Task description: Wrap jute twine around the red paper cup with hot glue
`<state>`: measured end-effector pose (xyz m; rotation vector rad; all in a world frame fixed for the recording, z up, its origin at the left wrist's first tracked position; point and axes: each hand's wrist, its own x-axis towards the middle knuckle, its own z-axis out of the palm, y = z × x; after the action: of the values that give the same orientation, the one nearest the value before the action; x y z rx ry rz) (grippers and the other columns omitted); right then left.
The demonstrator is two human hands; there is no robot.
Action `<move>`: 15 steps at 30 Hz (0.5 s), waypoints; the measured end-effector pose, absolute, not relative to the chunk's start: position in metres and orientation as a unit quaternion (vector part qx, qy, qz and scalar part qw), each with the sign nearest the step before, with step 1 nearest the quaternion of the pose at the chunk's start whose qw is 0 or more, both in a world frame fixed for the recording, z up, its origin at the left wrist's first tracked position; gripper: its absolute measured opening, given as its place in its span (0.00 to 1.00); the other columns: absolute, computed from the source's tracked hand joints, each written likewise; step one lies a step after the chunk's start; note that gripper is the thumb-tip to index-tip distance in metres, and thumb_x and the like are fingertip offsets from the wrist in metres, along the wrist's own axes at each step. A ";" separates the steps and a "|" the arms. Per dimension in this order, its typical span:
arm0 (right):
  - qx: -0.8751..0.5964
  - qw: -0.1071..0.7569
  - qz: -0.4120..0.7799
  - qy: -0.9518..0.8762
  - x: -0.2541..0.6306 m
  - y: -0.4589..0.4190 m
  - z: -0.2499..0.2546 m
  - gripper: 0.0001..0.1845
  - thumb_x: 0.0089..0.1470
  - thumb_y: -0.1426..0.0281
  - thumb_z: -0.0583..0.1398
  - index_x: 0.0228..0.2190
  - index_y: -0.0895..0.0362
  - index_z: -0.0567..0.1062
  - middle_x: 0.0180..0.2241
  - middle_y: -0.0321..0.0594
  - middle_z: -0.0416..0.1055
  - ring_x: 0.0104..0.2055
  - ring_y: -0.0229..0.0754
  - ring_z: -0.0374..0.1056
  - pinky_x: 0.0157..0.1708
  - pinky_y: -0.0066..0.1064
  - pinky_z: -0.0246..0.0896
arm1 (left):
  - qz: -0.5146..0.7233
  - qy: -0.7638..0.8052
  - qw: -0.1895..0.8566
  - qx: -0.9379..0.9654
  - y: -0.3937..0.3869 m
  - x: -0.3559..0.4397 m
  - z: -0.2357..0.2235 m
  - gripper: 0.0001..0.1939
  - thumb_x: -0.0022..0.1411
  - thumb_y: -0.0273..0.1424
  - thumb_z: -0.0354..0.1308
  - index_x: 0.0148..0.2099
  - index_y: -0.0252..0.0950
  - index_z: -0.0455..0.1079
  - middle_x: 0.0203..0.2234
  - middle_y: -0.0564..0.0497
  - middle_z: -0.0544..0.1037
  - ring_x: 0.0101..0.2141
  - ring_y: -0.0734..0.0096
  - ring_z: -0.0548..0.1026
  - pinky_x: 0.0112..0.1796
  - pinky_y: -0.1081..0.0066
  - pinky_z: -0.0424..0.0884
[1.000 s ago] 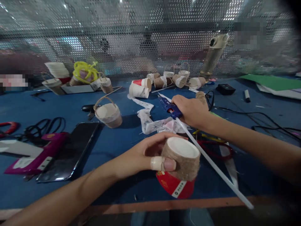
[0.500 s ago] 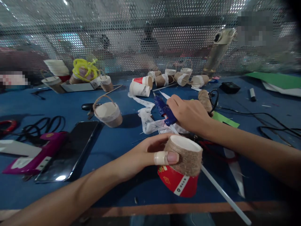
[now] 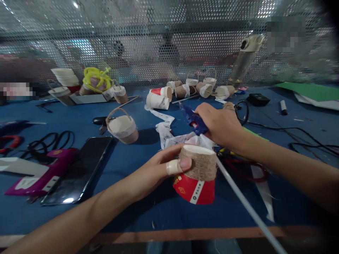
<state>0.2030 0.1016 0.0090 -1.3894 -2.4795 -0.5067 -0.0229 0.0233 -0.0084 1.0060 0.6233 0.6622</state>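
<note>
My left hand [image 3: 161,167] is closed round a red paper cup [image 3: 196,192], its thumb, with a bandage, pressing on the twine. Brown twine is wound round the cup's upper half, and the white rim of the opening tilts up. In my right hand [image 3: 219,125] is a blue glue gun [image 3: 193,118], nozzle pointing up and to the left. A long pale glue stick [image 3: 249,204] trails from its back toward the table's front edge. White lace ribbon [image 3: 172,137] lies crumpled behind the cup. Near my right wrist lie red-handled scissors [image 3: 262,176], partly hidden by the arm.
A small twine basket [image 3: 123,128] stands left of the ribbon. A phone [image 3: 79,169] and a purple glue gun [image 3: 45,173] lie at left. Several small baskets and stacked paper cups [image 3: 159,100] line the back, near a bottle [image 3: 245,61]. Black cable [image 3: 286,127] runs at right.
The cup has moved slightly up and left and is more upright. The glue gun has shifted a little right and down with my right hand. A blue tool now shows at the left edge.
</note>
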 end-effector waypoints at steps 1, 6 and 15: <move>-0.475 0.163 -0.139 -0.854 0.209 0.102 0.010 0.11 0.59 0.70 0.56 0.44 0.60 0.71 0.44 0.49 0.75 0.33 0.47 0.71 0.26 0.34 0.48 | 0.313 0.289 0.783 0.453 0.023 -0.023 -0.009 0.23 0.63 0.42 0.66 0.57 0.39 0.77 0.50 0.44 0.83 0.51 0.52 0.79 0.52 0.61 0.71; -0.513 0.370 0.225 -0.741 0.230 0.085 0.005 0.11 0.61 0.58 0.61 0.35 0.53 0.73 0.32 0.38 0.78 0.27 0.41 0.71 0.29 0.33 0.64 | 0.369 0.301 0.795 0.377 0.025 -0.019 -0.010 0.20 0.68 0.40 0.60 0.59 0.40 0.76 0.54 0.45 0.82 0.51 0.56 0.79 0.51 0.63 0.73; -0.491 0.379 0.540 -0.570 0.229 0.045 -0.015 0.14 0.56 0.54 0.68 0.36 0.51 0.82 0.37 0.38 0.83 0.34 0.45 0.81 0.44 0.38 0.78 | 0.395 0.362 0.762 0.363 0.024 -0.016 -0.005 0.24 0.62 0.46 0.65 0.55 0.37 0.77 0.48 0.42 0.84 0.43 0.52 0.82 0.44 0.60 0.76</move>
<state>0.2287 0.0451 -0.0151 -1.2537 -1.4557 1.3785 -0.0161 0.0237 -0.0052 0.7891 0.7869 0.8596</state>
